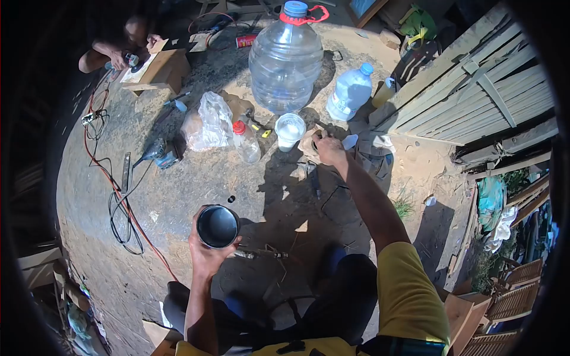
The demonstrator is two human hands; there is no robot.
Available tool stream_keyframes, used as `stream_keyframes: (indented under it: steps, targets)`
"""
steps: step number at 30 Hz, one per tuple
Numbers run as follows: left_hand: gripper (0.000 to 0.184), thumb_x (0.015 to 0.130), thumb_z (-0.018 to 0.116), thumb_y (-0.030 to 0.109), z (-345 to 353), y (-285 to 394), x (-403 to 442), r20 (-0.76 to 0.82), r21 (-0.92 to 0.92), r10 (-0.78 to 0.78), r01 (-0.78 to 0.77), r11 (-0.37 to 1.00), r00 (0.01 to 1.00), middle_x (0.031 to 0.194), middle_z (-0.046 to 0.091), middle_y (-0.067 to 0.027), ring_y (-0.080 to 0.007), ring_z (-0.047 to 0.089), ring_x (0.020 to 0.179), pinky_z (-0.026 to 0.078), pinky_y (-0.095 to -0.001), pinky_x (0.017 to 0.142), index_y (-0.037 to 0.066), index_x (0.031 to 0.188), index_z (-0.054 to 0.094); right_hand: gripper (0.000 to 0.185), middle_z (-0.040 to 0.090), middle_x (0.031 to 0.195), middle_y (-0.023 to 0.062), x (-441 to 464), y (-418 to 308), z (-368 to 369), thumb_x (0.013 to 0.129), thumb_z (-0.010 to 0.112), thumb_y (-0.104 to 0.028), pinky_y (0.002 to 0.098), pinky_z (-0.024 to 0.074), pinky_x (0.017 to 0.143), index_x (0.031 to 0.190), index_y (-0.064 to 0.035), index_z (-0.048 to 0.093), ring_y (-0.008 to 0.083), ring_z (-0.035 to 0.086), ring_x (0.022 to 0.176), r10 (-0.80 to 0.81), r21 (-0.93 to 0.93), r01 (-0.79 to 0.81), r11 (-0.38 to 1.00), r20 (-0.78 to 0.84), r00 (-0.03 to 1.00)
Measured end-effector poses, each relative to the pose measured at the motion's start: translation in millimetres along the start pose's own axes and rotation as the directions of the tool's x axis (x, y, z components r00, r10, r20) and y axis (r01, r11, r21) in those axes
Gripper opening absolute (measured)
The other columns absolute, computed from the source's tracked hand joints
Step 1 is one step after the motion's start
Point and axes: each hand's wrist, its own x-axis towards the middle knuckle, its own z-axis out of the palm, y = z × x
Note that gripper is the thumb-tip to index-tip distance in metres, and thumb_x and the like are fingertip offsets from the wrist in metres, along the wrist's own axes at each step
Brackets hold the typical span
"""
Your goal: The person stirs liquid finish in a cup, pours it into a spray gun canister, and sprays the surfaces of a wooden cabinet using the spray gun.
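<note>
My left hand [208,256] is wrapped round a dark, round cup [218,226], its open mouth facing up toward me. What is inside looks dark and smooth; I cannot tell whether it is liquid. Out in front, my right hand [330,148] reaches down to the ground, fingers curled together at a small dark thing I cannot make out, over a brownish flat scrap. Just left of it stands a white plastic cup [290,132] with whitish contents. A clear small bottle with a red cap [246,142] and a crumpled clear plastic bag [209,121] are farther left.
Behind stand a large clear water jug [285,65] and a smaller blue-capped jug [350,92]. A blue power tool [163,155] and cables [122,202] lie left. Another person's hands [122,58] work with a tool at a wooden piece [163,71]. Wooden slats [475,95] border the right.
</note>
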Motion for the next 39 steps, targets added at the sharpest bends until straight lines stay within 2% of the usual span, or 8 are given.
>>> stream_keyframes:
  steps: [2, 6, 10, 13, 20, 25, 31, 39]
  targets:
    - [0.092, 0.063, 0.098, 0.009, -9.7, 17.5, -7.6, -0.044, 0.036, -0.027, 0.028, 0.999, 0.999, 0.129, 0.069, -0.0124, -0.0204, 0.068, 0.117, 0.055, -0.0375, 0.105, -0.002, 0.143, 0.052, 0.069, 0.055, 0.134, 0.0276, -18.3, -4.4, 7.5, 0.081, 0.08, -0.017, 0.0527, 0.057, 0.096, 0.143, -0.008, 0.049, 0.045, 0.069, 0.111, -0.058, -0.162, 0.028, 0.986, -0.187, 0.981]
    - [0.093, 0.063, 0.098, 0.009, -36.1, 82.1, -27.7, -0.093, 0.035, -0.119, 0.123, 0.992, 0.989, 0.133, 0.068, -0.0143, -0.0227, 0.069, 0.118, 0.055, -0.0389, 0.105, -0.001, 0.143, 0.053, 0.077, 0.063, 0.123, 0.0203, -147.7, -46.4, -62.1, 0.08, 0.089, -0.037, 0.0495, 0.0545, 0.093, 0.144, -0.0167, 0.051, 0.0406, 0.067, 0.112, -0.166, 0.308, 0.266, 0.913, -0.315, 0.934]
    - [0.092, 0.064, 0.099, 0.01, -60.0, 165.4, -51.9, -0.16, 0.074, -0.092, 0.105, 0.992, 0.983, 0.131, 0.069, -0.0164, -0.0255, 0.071, 0.116, 0.056, -0.0398, 0.104, 0.001, 0.144, 0.054, 0.083, 0.062, 0.123, 0.0111, -266.9, -151.9, -196.2, 0.076, 0.099, -0.03, 0.0376, 0.0526, 0.098, 0.139, -0.0064, 0.051, 0.0216, 0.065, 0.113, -0.167, 0.824, 0.335, 0.456, -0.29, 0.942]
    - [0.09, 0.063, 0.099, 0.01, -85.8, 230.1, -72.7, -0.17, 0.046, -0.124, 0.134, 0.99, 0.978, 0.127, 0.071, -0.0159, -0.0249, 0.071, 0.115, 0.056, -0.0396, 0.102, 0.001, 0.142, 0.056, 0.085, 0.061, 0.126, 0.0172, -334.0, -231.2, -286.2, 0.069, 0.102, -0.032, 0.0403, 0.0532, 0.097, 0.128, -0.0048, 0.046, 0.0269, 0.066, 0.114, -0.332, 0.655, 0.669, 0.351, -0.581, 0.743]
    - [0.084, 0.067, 0.092, 0.011, -153.3, 384.6, -126.0, -0.393, -0.002, -0.064, 0.068, 0.998, 0.917, 0.13, 0.071, -0.0204, -0.0319, 0.071, 0.121, 0.055, -0.0413, 0.104, 0.001, 0.142, 0.057, 0.067, 0.058, 0.139, 0.0242, -459.0, -349.8, -442.9, 0.072, 0.094, -0.022, 0.0505, 0.0492, 0.1, 0.116, -0.0051, 0.046, 0.0424, 0.061, 0.119, -0.72, 0.338, 0.891, 0.304, -0.531, 0.447]
    - [0.094, 0.065, 0.092, 0.018, -181.9, 459.0, -176.1, -0.504, 0.141, 0.028, 0.051, 0.989, 0.863, 0.145, 0.063, -0.0207, -0.0396, 0.061, 0.136, 0.05, -0.0469, 0.114, 0.003, 0.149, 0.052, 0.079, 0.051, 0.15, 0.0273, -521.3, -376.5, -513.8, 0.086, 0.085, -0.022, 0.0518, 0.0498, 0.11, 0.152, -0.0021, 0.048, 0.046, 0.056, 0.133, -0.853, 0.299, 0.941, 0.158, -0.439, 0.282]
    - [0.099, 0.065, 0.094, 0.025, -146.7, 514.3, -235.9, -0.74, 0.134, 0.005, 0.141, 0.981, 0.672, 0.144, 0.063, -0.0241, -0.0413, 0.061, 0.135, 0.049, -0.0473, 0.113, 0.004, 0.152, 0.05, 0.075, 0.049, 0.155, 0.0234, -549.3, -381.9, -566.6, 0.088, 0.083, -0.021, 0.0497, 0.0457, 0.116, 0.153, -0.0044, 0.051, 0.044, 0.052, 0.141, -0.988, 0.341, 0.937, -0.078, -0.154, -0.026]
    - [0.098, 0.065, 0.097, 0.032, -51.7, 569.1, -324.3, -0.983, -0.068, -0.108, 0.257, 0.964, 0.148, 0.128, 0.071, -0.0231, -0.0333, 0.072, 0.118, 0.055, -0.0434, 0.101, -0.002, 0.147, 0.054, 0.082, 0.051, 0.155, 0.0216, -610.9, -403.0, -541.6, 0.086, 0.086, -0.03, 0.0479, 0.0457, 0.116, 0.156, -0.009, 0.049, 0.0415, 0.053, 0.142, -0.835, 0.441, 0.763, -0.473, 0.051, -0.547]
